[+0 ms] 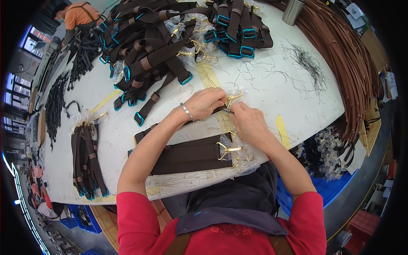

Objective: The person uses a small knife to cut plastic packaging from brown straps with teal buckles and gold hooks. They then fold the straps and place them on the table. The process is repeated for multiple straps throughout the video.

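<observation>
My left hand [207,103] is closed around the end of a dark brown webbing strap [187,122], beside its gold snap hook [233,98] in clear plastic wrap. Close against it, my right hand [250,123] pinches a small grey metal tool [228,110], mostly hidden by the fingers, at the strap end. The strap runs back to the left under my left forearm. Nearer to me lies a stack of flat brown straps [187,157], with wrapped gold hooks [228,149] at its right end.
A big heap of brown straps [148,63] with blue-covered buckles fills the table's far side. A strap bundle [87,157] lies left. Loose threads [308,68], a steel flask [293,12] and long brown strips [340,55] lie right. Below stands a blue bin [327,191]. A person [80,19] works far left.
</observation>
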Demonstrator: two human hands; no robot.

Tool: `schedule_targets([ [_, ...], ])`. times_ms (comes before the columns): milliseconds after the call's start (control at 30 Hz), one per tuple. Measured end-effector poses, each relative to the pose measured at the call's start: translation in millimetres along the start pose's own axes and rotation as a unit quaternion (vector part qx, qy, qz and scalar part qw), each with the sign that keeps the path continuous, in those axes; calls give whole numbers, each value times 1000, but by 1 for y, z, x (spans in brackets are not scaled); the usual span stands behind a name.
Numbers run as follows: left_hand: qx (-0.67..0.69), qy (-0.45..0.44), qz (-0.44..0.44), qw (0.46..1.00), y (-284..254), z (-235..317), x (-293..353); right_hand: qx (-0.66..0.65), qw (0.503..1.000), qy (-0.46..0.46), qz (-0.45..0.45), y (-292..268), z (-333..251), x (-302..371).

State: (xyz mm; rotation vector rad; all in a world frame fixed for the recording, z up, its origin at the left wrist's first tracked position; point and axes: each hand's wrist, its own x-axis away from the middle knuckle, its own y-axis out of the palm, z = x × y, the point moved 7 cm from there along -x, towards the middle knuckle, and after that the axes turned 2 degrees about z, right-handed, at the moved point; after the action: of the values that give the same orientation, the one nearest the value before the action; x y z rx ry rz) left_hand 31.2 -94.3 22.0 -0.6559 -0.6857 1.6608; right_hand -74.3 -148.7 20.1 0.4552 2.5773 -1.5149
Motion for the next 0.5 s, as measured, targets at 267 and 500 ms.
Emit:
schedule_targets([
  [267,-137,-99,-28,985,-8,6,19,-7,1000,0,-1,-4,-2,1],
  [500,-110,-68,-18,991,-3,-4,19,23,999,-38,0,-2,-8,-3],
])
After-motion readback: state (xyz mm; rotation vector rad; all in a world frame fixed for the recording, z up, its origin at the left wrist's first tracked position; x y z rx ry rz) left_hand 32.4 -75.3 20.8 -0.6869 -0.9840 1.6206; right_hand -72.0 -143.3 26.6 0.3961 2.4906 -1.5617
